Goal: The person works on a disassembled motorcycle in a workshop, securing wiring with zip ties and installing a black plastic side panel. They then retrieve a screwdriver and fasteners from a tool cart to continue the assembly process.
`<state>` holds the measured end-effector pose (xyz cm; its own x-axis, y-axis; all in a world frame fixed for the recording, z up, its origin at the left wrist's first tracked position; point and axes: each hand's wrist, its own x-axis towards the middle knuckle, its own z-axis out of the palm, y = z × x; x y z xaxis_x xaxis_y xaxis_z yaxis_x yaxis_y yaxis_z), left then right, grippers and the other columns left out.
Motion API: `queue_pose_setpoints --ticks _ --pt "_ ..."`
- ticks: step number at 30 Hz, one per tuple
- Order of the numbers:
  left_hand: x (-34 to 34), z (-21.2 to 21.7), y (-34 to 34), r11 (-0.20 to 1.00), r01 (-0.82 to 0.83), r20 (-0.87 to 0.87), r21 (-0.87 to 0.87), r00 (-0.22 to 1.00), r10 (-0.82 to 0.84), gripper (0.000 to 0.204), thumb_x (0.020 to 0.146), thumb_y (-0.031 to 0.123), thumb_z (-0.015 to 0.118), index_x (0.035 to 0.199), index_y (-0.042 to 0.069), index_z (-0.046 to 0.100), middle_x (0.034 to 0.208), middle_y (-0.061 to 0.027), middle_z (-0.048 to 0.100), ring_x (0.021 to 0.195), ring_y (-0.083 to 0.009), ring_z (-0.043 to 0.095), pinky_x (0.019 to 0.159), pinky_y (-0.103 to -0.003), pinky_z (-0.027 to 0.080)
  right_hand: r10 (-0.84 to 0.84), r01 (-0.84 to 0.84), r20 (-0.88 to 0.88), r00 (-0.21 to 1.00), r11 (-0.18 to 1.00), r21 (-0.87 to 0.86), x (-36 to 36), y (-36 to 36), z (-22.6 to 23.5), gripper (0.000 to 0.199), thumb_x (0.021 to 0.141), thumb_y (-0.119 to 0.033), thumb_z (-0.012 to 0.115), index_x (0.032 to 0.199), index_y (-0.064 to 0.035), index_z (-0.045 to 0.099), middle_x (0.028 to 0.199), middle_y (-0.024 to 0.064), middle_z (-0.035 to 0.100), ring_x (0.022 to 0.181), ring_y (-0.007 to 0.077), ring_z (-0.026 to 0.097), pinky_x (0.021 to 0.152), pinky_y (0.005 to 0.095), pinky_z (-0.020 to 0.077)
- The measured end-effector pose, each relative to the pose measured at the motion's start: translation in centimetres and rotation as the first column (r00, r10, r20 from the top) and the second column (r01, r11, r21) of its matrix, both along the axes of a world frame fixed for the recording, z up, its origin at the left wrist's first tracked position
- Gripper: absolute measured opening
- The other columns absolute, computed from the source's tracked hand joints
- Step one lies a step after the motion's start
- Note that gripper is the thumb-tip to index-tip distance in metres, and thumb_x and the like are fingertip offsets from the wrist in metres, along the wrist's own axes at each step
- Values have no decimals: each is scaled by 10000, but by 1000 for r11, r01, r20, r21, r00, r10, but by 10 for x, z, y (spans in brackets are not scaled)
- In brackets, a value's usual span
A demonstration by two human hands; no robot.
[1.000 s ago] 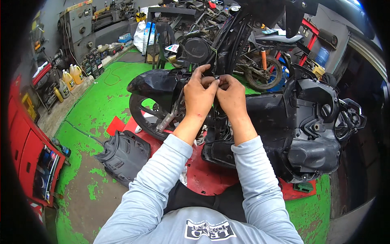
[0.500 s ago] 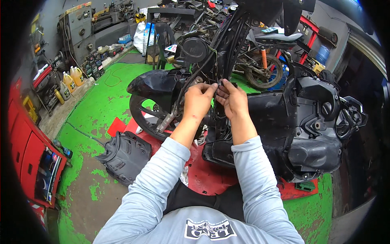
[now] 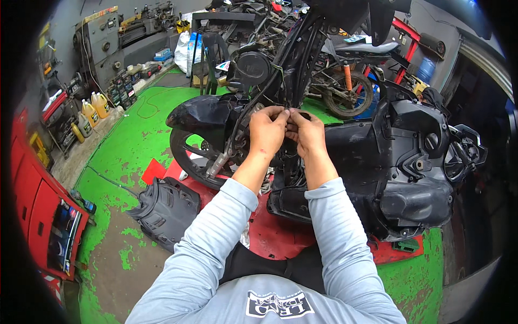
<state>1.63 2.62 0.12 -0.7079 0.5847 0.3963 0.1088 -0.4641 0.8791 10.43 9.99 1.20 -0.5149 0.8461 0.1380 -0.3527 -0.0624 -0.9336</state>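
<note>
Evidently, from the head view, you were mid-way through working the wiring [image 3: 294, 110] at the scooter [image 3: 377, 162] steering column: your left hand [image 3: 266, 132] and right hand [image 3: 307, 131] both pinched it, probably a connector, fingertips nearly touching. Next called for a steady, small pull or press.

Black scooter bodywork [image 3: 399, 162], patchy green floor [image 3: 129, 151], red lift platform [image 3: 280, 237], perhaps orange shock spring [image 3: 348, 77]

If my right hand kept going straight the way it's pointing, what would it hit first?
Most likely the bundle of black cables running up the scooter's front frame, directly beyond the right hand. The fingertips already look to be pinching something small there, though depth is hard to judge.
</note>
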Motion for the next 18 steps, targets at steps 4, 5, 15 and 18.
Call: queue_pose_setpoints --ticks 4,5,15,18 --pt "1 2 -6 997 57 -64 -52 996 -60 203 954 80 671 1057 -87 720 895 -106 738 761 -133 679 685 -259 547 32 -32 11 999 999 -8 -1 4 -5 224 952 -157 692 1097 -4 617 857 68 690 649 147 663 541 278 536" --pt "0 1 -6 996 75 -86 -58 993 -79 206 960 80 659 1067 -86 717 905 -108 738 777 -135 683 702 -260 552 44 -44 2 999 999 -14 0 8 -7 235 950 -162 694 1098 -8 598 850 65 681 648 146 662 533 275 533" --pt "-20 4 -16 984 123 -82 -128 987 -134 310 926 84 707 1212 -21 648 919 -108 718 767 -138 695 623 -274 581 -253 234 183 950 965 122 -15 -12 -12 256 934 -214 711 1009 -10 575 784 31 617 567 103 570 431 269 466" --pt "-17 7 -18 977 -5 -144 -215 989 -27 316 899 116 752 1154 -15 620 884 -109 708 702 -144 692 573 -283 567 -259 215 201 945 952 219 -10 -9 -13 234 946 -237 688 917 -13 626 743 4 593 565 84 540 423 262 442"
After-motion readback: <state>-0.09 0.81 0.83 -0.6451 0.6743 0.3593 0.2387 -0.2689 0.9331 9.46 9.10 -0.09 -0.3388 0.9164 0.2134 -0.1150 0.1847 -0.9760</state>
